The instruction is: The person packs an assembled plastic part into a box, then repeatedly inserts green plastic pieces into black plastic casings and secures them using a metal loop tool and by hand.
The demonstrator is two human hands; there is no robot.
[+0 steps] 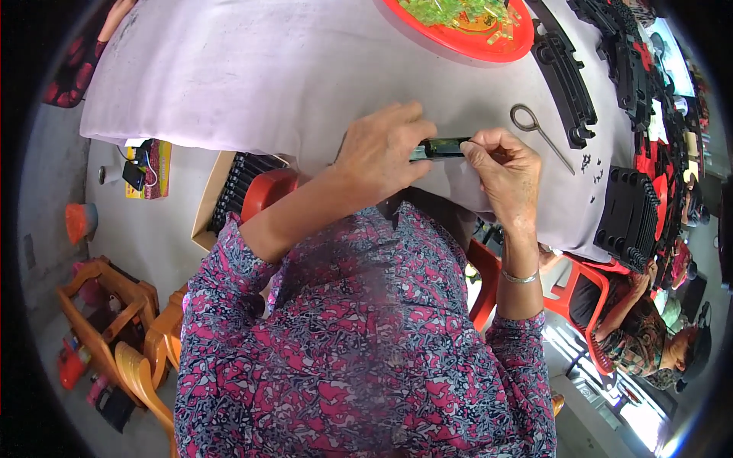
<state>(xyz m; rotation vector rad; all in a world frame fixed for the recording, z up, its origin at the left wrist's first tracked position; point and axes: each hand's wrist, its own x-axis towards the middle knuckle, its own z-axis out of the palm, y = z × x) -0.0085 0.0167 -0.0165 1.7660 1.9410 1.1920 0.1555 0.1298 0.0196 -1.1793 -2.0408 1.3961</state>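
Note:
Close in front of my body, over the near edge of the cloth-covered table (pixel 252 72), a dark glossy strip-shaped part (pixel 445 147) spans my two hands. My left hand (pixel 385 149) curls over its left end, fingers bent, partly hiding it. At the other end, the thumb and fingertips of my right hand (pixel 505 172) pinch the part. A metal rod with a ring handle (pixel 544 137) lies just right of that hand. Several tiny black pieces (pixel 592 166) are scattered beside the rod's tip.
A red plate (pixel 508 52) with pale green translucent pieces stands at the far side. Long black plastic parts (pixel 563 88) lie to the right, near a black stack (pixel 630 214). Lower left are a carton of black parts (pixel 221 200) and wooden chairs (pixel 114 305). Another person (pixel 637 324) sits at right.

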